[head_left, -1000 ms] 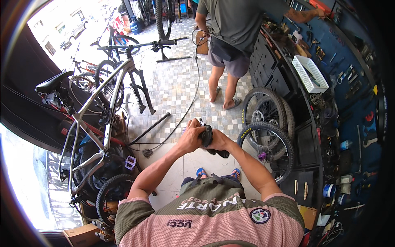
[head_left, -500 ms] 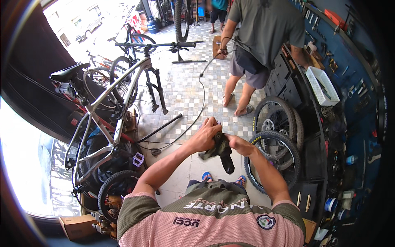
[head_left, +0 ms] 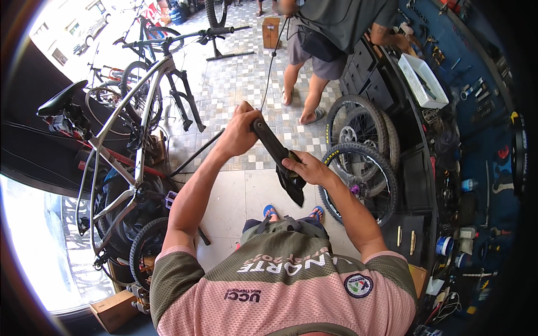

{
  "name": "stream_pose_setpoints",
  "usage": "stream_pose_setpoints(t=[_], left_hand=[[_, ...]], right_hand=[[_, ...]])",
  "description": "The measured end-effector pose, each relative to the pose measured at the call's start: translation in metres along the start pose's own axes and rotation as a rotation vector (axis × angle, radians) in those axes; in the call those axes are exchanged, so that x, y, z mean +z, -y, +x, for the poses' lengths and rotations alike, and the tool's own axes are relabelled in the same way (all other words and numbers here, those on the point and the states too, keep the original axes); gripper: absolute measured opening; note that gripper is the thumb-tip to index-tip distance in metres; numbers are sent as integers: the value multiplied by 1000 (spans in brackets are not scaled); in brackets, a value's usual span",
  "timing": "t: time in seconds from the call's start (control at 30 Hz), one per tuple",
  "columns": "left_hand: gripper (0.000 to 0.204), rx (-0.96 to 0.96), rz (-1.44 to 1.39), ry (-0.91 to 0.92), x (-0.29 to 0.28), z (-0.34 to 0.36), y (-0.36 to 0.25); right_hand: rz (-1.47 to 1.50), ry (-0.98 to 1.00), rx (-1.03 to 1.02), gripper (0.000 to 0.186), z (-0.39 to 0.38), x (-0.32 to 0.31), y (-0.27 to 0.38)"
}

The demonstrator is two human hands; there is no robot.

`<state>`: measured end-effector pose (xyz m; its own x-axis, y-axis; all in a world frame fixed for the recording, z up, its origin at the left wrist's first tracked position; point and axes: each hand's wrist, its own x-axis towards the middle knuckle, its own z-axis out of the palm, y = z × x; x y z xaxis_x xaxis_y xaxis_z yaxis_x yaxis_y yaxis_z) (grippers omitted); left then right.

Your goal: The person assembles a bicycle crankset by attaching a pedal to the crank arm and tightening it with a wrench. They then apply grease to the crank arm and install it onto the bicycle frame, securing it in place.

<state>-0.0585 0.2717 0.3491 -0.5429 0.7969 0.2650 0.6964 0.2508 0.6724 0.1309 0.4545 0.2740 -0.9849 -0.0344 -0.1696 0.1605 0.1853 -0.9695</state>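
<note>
A long black bar shaped like a bicycle crank arm (head_left: 272,142), with a round hole or bolt at its upper end, slants between my two hands. My left hand (head_left: 242,132) is closed around the upper end, fingers curled. Lower down, my right hand (head_left: 307,167) is shut on a dark rag (head_left: 292,189) pressed around the bar, with the thumb on top. The rag's pointed end hangs below. My right fingers are partly hidden behind the bar and rag.
On the left stands a silver bike frame (head_left: 147,120) without a front wheel. Bike wheels (head_left: 364,187) lean against the black drawers at right. A co-worker (head_left: 342,33) stands ahead beside a white basket (head_left: 423,81). Tools hang along the right wall.
The view has shifted. My hands have moved apart along the bar, which was mostly covered by the rag and now shows lengthwise. The co-worker's hand with the cable is higher.
</note>
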Motion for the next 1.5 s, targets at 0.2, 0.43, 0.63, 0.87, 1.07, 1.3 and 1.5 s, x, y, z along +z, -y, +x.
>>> stream_pose_setpoints(t=[0.2, 0.43, 0.63, 0.87, 1.07, 1.3, 1.5], left_hand=[[23, 5, 14, -40, 14, -9, 17], [39, 48, 273, 485, 28, -44, 19], [43, 202, 183, 340, 113, -47, 19], [30, -535, -431, 335, 112, -41, -2], [36, -735, -632, 191, 136, -30, 14], [36, -487, -427, 160, 144, -16, -12], [28, -362, -471, 71, 148, -20, 8]], right_hand=[[1, -172, -81, 34, -17, 4, -3], [-781, -227, -183, 28, -32, -23, 15], [-991, -88, -384, 23, -17, -27, 35], [-137, -1092, -318, 32, -13, -110, 25], [-740, -857, -291, 39, -22, -46, 4], [-1106, -520, 15, 58, -4, 3, -10], [-855, -373, 35, 41, -2, -2, 18]])
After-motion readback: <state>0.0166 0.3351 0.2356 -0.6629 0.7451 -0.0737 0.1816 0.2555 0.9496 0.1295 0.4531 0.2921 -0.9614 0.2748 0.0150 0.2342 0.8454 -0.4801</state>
